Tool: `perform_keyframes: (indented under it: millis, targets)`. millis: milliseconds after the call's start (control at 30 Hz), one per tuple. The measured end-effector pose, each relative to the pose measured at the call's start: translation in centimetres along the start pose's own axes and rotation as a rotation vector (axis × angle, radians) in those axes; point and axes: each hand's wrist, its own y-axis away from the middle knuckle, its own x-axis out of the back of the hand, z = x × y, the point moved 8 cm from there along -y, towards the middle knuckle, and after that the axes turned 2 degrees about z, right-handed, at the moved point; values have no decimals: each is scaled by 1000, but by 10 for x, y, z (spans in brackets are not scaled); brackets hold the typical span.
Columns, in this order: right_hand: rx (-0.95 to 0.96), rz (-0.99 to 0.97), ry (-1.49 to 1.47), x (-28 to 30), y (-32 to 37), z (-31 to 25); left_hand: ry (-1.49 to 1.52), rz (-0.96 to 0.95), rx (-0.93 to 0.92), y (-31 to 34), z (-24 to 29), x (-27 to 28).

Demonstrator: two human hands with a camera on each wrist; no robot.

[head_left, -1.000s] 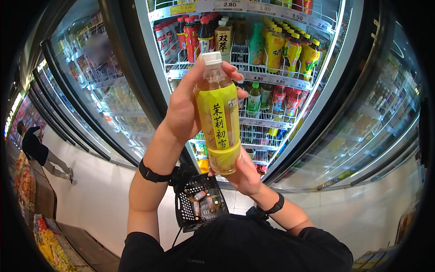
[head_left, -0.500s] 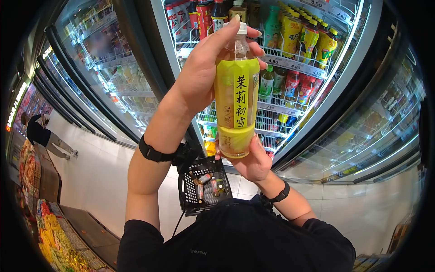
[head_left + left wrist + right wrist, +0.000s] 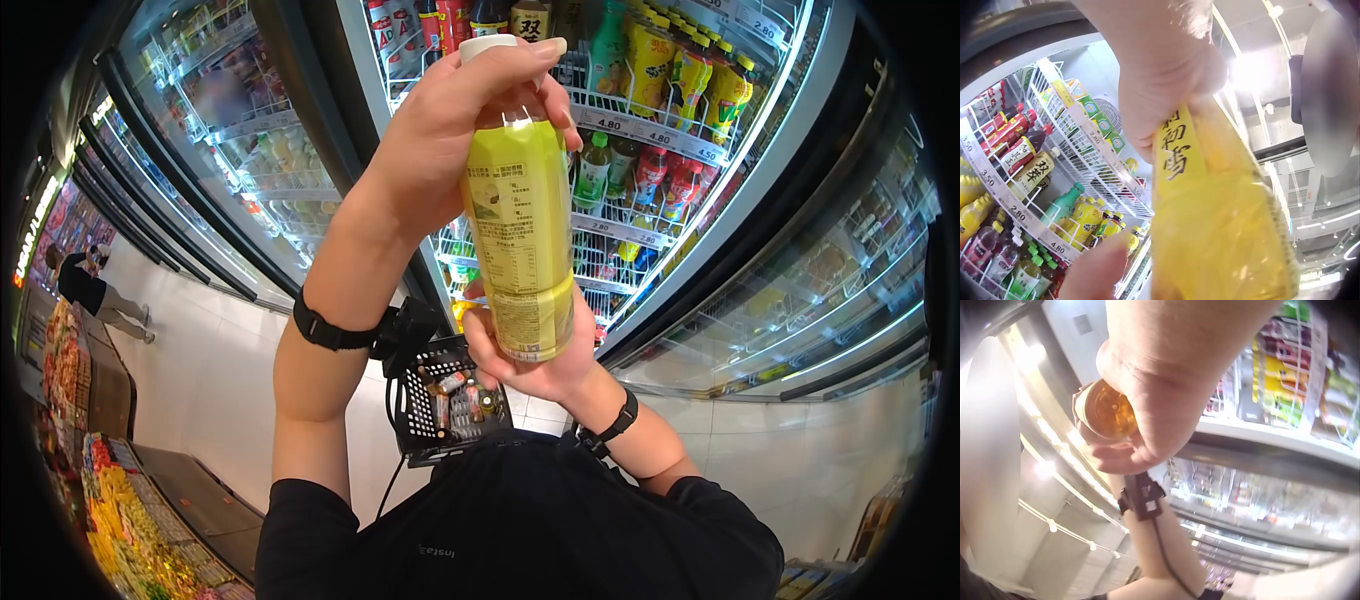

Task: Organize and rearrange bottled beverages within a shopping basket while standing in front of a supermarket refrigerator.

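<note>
A drink bottle (image 3: 520, 235) with a yellow-green label and white cap is held up between both hands, tilted slightly. Its fine-print panel faces the head camera. My left hand (image 3: 425, 135) grips it round the neck, thumb lying across just below the cap. Lower down, my right hand (image 3: 555, 378) holds the base with curled fingers. Large dark characters on the other side of the label appear in the left wrist view, above the clear yellow lower part of the bottle (image 3: 1216, 244). From beneath, the right wrist view shows the round amber bottom (image 3: 1110, 412) within the fingers.
Behind the bottle stands a lit drinks fridge with wire shelves, price strips (image 3: 640, 135) and rows of bottles. Dark-framed glass doors (image 3: 790, 270) flank it. A black basket (image 3: 420, 372) with several bottles is below my arms. Another person (image 3: 85, 285) stands far left.
The bottle has been turned about its long axis, from the large-character front to the fine-print panel. My left thumb has swung across the neck, and the right fingers have shifted round the base.
</note>
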Motion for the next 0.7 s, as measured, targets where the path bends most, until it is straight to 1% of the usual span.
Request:
perform_keyframes:
  millis: [67,100,133,167,200,233,300,333,367,400,433,467,500,533,567,633,667,700]
  targets:
    - [478,482,561,12,11,-41,-237,137,7,3,9,1]
    - [478,483,561,15,12,-45,-236,137,7,3,7,-2]
    - [640,449,1013,1,16,-62,-305,222,-54,3,10,-1]
    - [789,392,1467,-18,18,-66,-373,310,-114,4,14,1]
    - [782,482,1633,-24,16,-68,-359,326,-124,2,11,2]
    - [780,483,1632,-24,16,-68,-358,327,-122,1,10,2]
    - [645,547,1523,-13,12,-71,-358,324,-67,-4,8,4]
    - [630,509,1413,-11,10,-74,-361,328,-72,-4,13,7]
    - [628,503,1412,-12,14,-79,-268,252,4,-5,12,6]
    - [382,335,991,-4,9,-66,-173,174,82,-5,9,4]
    - [144,170,565,-6,6,-46,-172,177,84,-5,8,11]
    - [105,208,560,-6,6,-36,-31,61,80,-7,3,10]
    - [104,211,558,-6,6,-32,111,-56,75,-9,1,5]
    - [84,185,510,-8,5,-25,169,-127,79,-11,-1,1]
    - [64,158,462,-9,3,-20,170,-126,80,-11,-3,1]
    - [75,136,471,-7,2,-17,196,-186,112,-11,-4,-7]
    - [80,126,468,-7,2,-17,196,-184,112,-9,-2,-11]
    - [84,115,466,-8,3,-17,98,-102,111,-8,0,-10]
